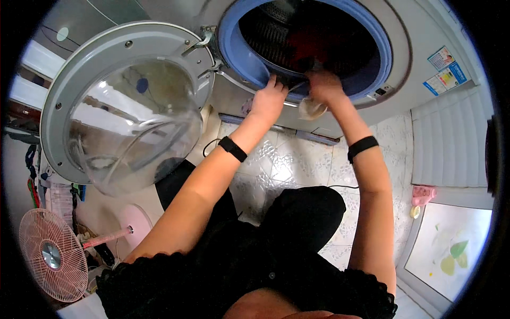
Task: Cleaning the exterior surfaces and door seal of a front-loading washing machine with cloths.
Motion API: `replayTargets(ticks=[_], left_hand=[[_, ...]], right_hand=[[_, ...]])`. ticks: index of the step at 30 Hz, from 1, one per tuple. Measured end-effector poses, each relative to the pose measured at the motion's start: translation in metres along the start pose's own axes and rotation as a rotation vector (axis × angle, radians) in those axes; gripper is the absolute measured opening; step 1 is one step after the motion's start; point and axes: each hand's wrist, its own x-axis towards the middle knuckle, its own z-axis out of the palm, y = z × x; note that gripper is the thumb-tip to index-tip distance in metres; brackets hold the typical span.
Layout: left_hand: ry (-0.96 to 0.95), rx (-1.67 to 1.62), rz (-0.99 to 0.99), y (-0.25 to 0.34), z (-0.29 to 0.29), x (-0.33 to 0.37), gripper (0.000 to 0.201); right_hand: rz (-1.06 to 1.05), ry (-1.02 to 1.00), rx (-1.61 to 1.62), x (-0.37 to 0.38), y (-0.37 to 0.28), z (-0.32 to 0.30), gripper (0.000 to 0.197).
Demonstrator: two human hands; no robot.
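Observation:
A front-loading washing machine stands ahead with its round door (pixel 127 40) swung out to the left. At the lower lip of its blue rubber door seal (pixel 229 40), my left hand (pixel 268 101) has its fingers curled round something dark I cannot make out. A small purplish bit of cloth (pixel 247 106) shows beside that hand. My right hand (pixel 325 87), smeared by motion, is closed at the lower right of the opening. From it a pale beige cloth (pixel 312 110) hangs over the rim. Dark red laundry (pixel 308 45) lies deep inside the shadowed drum.
A pink fan (pixel 52 255) stands at the lower left, below the open door. My knee (pixel 305 215) is bent over the tiled floor (pixel 300 159). On the right are a white ribbed panel (pixel 449 143), a pink plastic item (pixel 423 195) and a leaf-patterned panel (pixel 449 250).

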Motion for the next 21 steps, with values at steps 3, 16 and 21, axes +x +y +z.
replayTargets(ticks=[3,16,21], left_hand=[[0.014,-0.071,0.029,-0.012,-0.003,-0.008,0.038],[0.094,-0.132,-0.079,0.003,0.006,-0.015,0.053],[0.142,-0.205,-0.090,0.007,0.016,-0.017,0.054]], right_hand=[[-0.048,-0.136,-0.107,-0.004,-0.001,-0.011,0.031],[0.009,0.227,-0.319,-0.066,-0.053,0.031,0.031],[0.006,0.219,-0.330,-0.065,-0.051,0.037,0.033]])
